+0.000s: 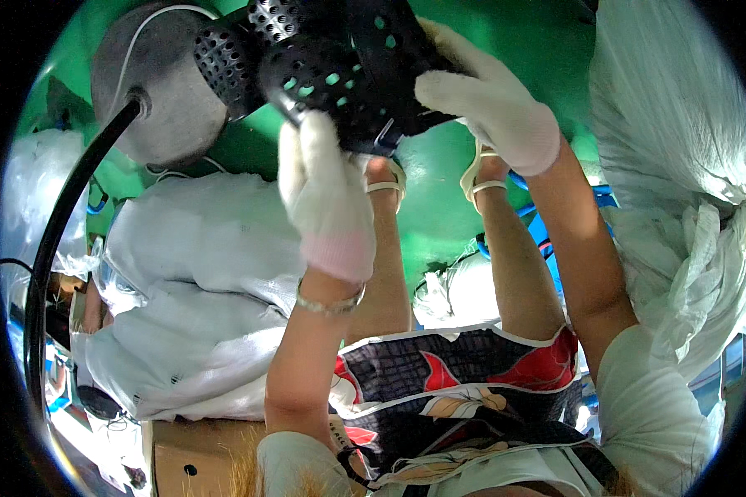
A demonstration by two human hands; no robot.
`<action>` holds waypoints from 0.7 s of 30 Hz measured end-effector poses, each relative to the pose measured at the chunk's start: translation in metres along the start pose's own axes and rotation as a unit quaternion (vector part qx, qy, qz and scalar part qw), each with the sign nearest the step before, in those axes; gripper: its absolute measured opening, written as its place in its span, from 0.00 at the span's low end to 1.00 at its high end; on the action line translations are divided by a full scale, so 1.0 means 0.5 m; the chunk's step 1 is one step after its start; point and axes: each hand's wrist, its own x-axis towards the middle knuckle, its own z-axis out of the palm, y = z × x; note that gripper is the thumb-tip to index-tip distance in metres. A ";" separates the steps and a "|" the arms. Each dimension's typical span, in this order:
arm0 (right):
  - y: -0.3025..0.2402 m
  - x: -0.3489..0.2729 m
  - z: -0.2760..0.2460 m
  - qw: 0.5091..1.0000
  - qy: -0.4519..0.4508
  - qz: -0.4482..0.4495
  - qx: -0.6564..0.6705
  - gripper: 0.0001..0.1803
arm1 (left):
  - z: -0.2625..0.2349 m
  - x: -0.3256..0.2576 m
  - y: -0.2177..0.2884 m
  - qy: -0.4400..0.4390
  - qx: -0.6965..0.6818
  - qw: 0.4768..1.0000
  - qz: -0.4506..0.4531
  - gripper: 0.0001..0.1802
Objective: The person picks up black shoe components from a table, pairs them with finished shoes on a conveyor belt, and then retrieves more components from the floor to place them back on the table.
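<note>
Both my hands wear white knitted gloves with pink cuffs. Between them, at the top of the view, is a bunch of black clogs with round holes, through which the green floor shows. My left hand pinches the lower edge of the clogs from below. Around their right side my right hand is closed, its thumb in front and its fingers partly hidden behind. Dimpled black parts stick out at the left of the bunch. The top of the bunch is cut off by the picture's edge.
A round grey base with a curved black pole stands at the left. White sacks lie beside my left arm, above a cardboard box. At the right rises a large white bag. Green floor lies below.
</note>
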 end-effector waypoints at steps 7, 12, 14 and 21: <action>-0.005 0.053 0.092 0.955 0.182 -0.089 -0.218 0.41 | -0.120 0.053 0.090 -0.022 0.216 0.947 0.238 0.23; 0.067 0.123 0.186 0.864 0.242 -0.059 -0.438 0.51 | -0.193 0.165 0.081 -0.059 0.187 0.947 0.254 0.26; 0.090 0.144 0.189 0.800 0.336 -0.144 -0.476 0.47 | -0.201 0.201 0.066 -0.021 0.272 0.916 0.295 0.26; 0.116 0.202 0.184 0.803 0.338 -0.135 -0.472 0.53 | -0.162 0.242 -0.005 0.143 0.452 0.807 0.353 0.22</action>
